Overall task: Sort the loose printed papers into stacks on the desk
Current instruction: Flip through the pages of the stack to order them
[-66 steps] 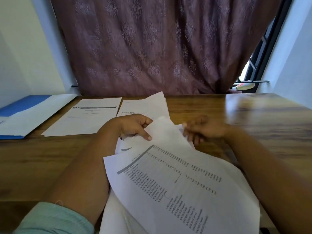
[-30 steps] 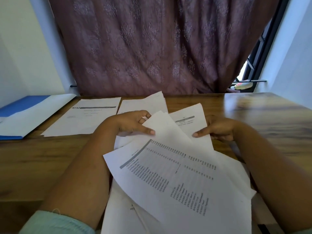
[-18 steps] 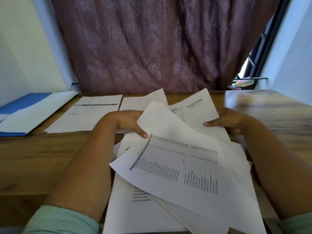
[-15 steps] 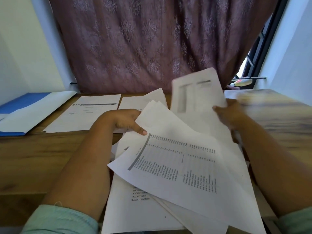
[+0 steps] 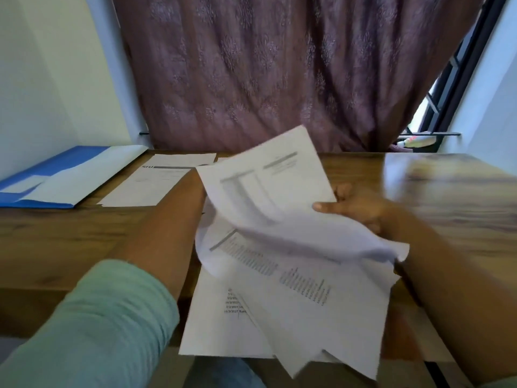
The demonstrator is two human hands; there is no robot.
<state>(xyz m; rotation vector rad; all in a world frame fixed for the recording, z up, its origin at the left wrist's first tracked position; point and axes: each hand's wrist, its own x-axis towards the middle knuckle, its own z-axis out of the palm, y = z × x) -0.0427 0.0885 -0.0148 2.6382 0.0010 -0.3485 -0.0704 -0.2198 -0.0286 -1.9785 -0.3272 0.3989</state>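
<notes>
Sorting is mid-step: the right hand [image 5: 361,210] pinches a lifted sheet [image 5: 268,189] above the loose pile [image 5: 279,298] at the counter [image 5: 56,242] edge, the left hand hidden behind it, grip untellable, next needing a matching stack [image 5: 151,183].

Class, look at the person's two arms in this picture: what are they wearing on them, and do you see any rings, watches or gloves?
The left arm has a pale green sleeve pushed up, leaving the forearm bare. The right hand is bare: no glove, ring or watch shows. The left hand is hidden behind the lifted sheet.
</notes>
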